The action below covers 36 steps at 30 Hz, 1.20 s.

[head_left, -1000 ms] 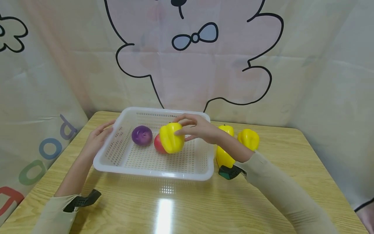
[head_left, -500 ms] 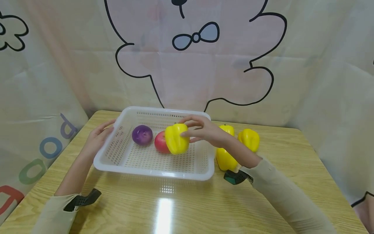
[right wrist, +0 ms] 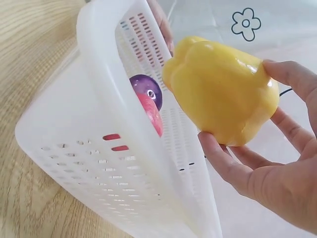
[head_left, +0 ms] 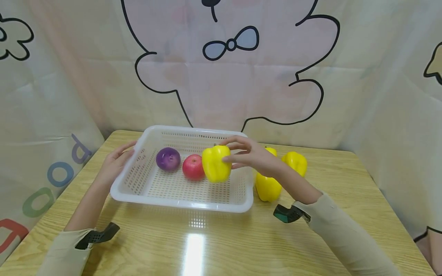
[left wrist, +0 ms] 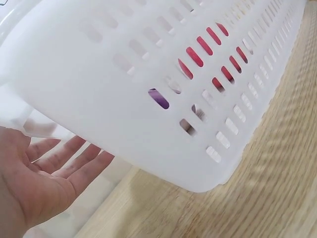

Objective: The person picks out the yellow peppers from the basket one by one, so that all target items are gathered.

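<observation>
My right hand pinches a yellow bell pepper between thumb and fingers. It holds the pepper over the right half of a white perforated basket; the right wrist view shows the pepper beyond the near rim. Inside the basket, a red apple sits just left of the pepper, with a round purple fruit or vegetable further left. My left hand is at the basket's left end, and its fairly straight fingers touch the outer wall there.
Outside the basket's right end, more yellow bell peppers stand on the wooden table. One pepper is partly hidden by my right forearm. A printed cloth curtain hangs behind the table.
My right hand has drifted to the right with the yellow bell pepper, uncovering the red apple beside it. The left hand and the basket stay where they were.
</observation>
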Available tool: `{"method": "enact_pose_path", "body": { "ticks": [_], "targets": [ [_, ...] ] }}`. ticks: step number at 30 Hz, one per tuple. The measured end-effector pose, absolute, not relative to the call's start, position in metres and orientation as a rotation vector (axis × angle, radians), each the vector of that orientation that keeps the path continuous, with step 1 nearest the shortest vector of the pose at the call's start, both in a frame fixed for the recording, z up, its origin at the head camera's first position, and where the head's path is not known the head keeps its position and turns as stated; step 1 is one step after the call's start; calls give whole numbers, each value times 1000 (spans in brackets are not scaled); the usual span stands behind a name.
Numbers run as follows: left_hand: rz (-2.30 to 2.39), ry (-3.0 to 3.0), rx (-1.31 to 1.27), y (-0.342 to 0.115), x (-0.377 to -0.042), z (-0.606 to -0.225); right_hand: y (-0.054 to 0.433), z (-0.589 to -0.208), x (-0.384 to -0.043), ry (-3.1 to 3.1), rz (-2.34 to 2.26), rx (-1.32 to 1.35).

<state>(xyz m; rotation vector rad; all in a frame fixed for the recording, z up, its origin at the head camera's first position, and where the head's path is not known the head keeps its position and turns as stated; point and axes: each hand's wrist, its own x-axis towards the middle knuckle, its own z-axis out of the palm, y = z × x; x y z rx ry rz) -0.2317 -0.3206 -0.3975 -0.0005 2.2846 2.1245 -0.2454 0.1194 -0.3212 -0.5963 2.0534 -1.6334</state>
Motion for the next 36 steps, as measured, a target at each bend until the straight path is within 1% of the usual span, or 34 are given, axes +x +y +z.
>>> {"method": "enact_pose_path", "body": {
  "ticks": [15, 36],
  "targets": [
    [2047, 2383, 1, -319, -230, -394, 144, -318, -235, 2098, -1631, -572],
    [2085, 2331, -11, -320, -233, -398, 176, -321, -227, 2161, -1681, -505]
  ]
}}
